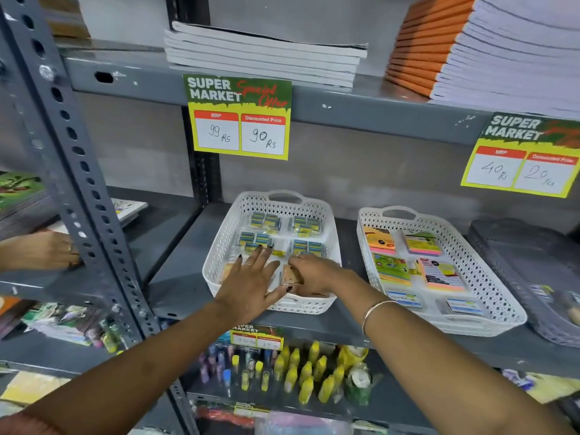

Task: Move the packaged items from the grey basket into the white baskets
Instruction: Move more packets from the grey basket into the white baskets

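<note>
Two white lattice baskets stand on a grey shelf. The left white basket [219,246] holds several blue-and-yellow packs [265,221] at its back. My left hand [251,284] lies flat with its fingers spread over the basket's front left, partly covering an orange pack. My right hand [317,274] grips a small tan packet [290,276] at the front middle of the same basket. The right white basket [489,277] holds bright sticky-note packs [392,268]. The grey basket [518,262] sits at the far right, partly cut off; its contents are hard to make out.
Price signs [238,117] hang from the shelf above, which carries stacked notebooks [263,54]. Yellow glue bottles [307,375] fill the shelf below. A slotted steel upright [78,189] stands at the left, with another person's hand [40,251] behind it.
</note>
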Demonstrator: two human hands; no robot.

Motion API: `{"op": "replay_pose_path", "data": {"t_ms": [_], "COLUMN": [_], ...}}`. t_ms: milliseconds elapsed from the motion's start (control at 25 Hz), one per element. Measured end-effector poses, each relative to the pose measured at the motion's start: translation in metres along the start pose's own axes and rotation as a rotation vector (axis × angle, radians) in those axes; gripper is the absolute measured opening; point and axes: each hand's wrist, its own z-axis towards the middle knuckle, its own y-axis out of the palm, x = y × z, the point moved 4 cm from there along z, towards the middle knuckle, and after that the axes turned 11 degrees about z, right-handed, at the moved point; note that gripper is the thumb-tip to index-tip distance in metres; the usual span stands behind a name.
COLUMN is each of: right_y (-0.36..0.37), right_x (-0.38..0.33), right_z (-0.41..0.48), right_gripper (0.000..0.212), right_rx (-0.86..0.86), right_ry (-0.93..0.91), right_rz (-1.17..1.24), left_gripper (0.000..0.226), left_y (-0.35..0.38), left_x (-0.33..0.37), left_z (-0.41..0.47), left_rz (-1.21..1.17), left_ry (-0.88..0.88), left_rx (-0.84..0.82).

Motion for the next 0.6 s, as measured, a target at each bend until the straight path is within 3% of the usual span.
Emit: {"op": "replay_pose_path", "data": {"t_ms": [120, 280, 440, 600], "right_y": [0.0, -0.012, -0.048, -0.07], "right_x": [0.0, 0.007, 0.047, 0.117], "right_z": [0.001, -0.005, -0.032, -0.076], "right_gripper": [0.056, 0.084, 0.097, 0.096], "right_rx": [-0.009, -0.03, 0.088, 0.198], "right_ry": [0.014, 0.028, 0.106, 0.21], "right_rz": [-0.004, 0.07, 0.088, 0.126], "left_gripper": [0.122, 0.113, 0.106, 0.104], "left_y": [-0.001, -0.005, -0.015, -0.044], "left_x": [0.0, -0.002, 0.004, 0.057], "left_z": [-0.001, 0.0, 0.011, 0.036], "left_rz": [-0.016, -0.029, -0.056, -0.072], "left_ry": [0.004, 0.042, 0.115, 0.193], "left_rx": [-0.01, 0.029, 0.056, 0.089]}}
